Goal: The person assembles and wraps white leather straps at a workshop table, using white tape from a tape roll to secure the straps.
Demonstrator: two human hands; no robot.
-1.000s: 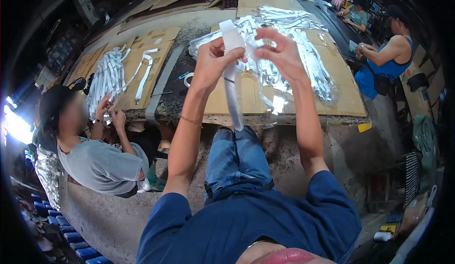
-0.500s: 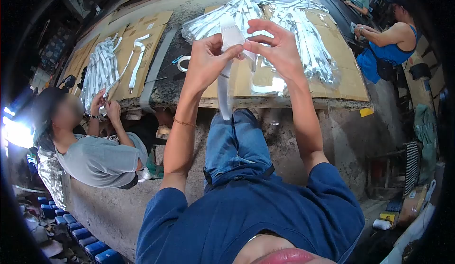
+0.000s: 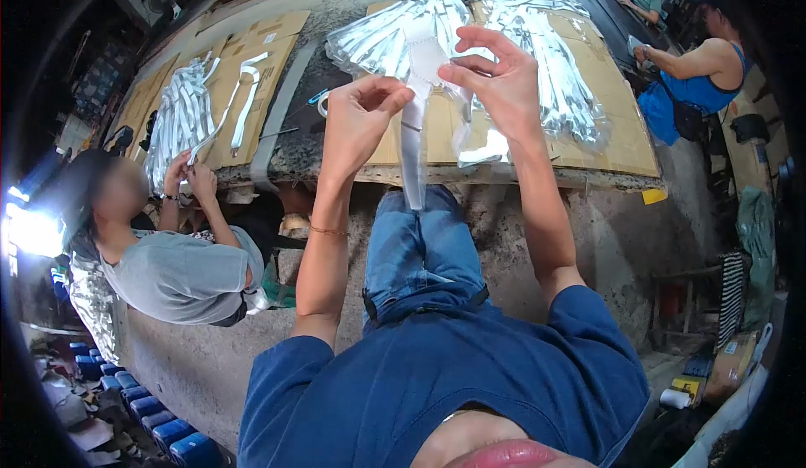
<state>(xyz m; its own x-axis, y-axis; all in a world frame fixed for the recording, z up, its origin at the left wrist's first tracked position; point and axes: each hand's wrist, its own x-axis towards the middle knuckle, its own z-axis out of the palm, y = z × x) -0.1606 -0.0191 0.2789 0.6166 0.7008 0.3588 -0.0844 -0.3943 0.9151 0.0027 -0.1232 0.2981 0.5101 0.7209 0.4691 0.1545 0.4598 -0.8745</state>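
Observation:
A white strap [image 3: 426,58] with a wide, stitched pad at its top is held up above the table's front edge. Two narrow tails hang from it, the longer one reaching down over my jeans. My left hand [image 3: 367,115] pinches the strap's left edge between thumb and fingers, just under the pad. On the other edge, my right hand [image 3: 502,86] has its thumb against the pad, with the index finger raised and curved; the other fingers are partly hidden behind. Behind the strap lies a pile of similar white straps [image 3: 403,31] in clear plastic.
Cardboard sheets [image 3: 600,149] cover parts of the worktable. To the left, a seated person in grey [image 3: 180,271] handles a strap beside another strap bundle [image 3: 180,115]. A person in blue [image 3: 701,78] works at the right. A tape roll [image 3: 322,104] shows partly behind my left hand.
My hands have drawn apart, the left one moving slightly down and the right one slightly rightward. More of the strap's pad and its second tail now shows between them.

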